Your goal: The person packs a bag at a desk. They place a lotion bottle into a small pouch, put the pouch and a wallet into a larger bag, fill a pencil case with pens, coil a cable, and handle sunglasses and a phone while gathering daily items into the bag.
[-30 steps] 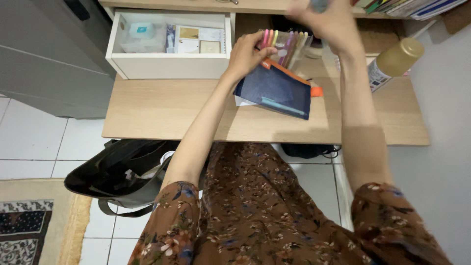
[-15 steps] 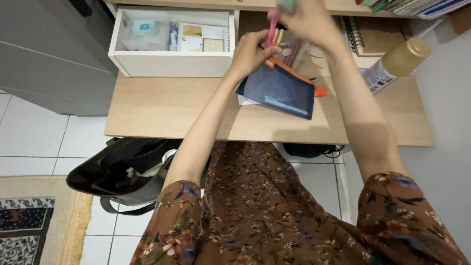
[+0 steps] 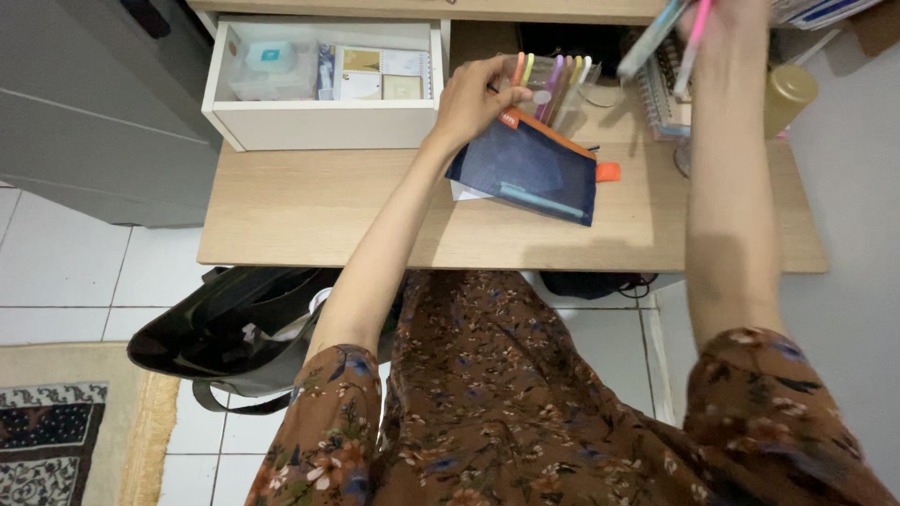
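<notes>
My left hand [image 3: 473, 94] grips a clear plastic pack of pastel pens [image 3: 553, 86] at the back of the wooden desk [image 3: 309, 211]. Just below the pack lies a dark blue pencil pouch [image 3: 525, 169] with orange trim and a light blue pen resting on it. My right hand [image 3: 722, 19] is raised at the top right edge of view, holding a pink pen [image 3: 695, 42] and a pale blue pen [image 3: 647, 39]. Its forearm passes in front of a gold-capped bottle [image 3: 792, 89].
An open white drawer [image 3: 323, 126] at the back left holds small boxes and cards. A spiral notebook [image 3: 656, 94] lies behind the pouch. A black bag [image 3: 225, 328] sits on the tiled floor under the desk, with a patterned rug [image 3: 56, 440] at the lower left.
My right hand has pulled the pink pen out of the pack and swung up to the right with it and the blue pen. My left hand has stayed on the pack.
</notes>
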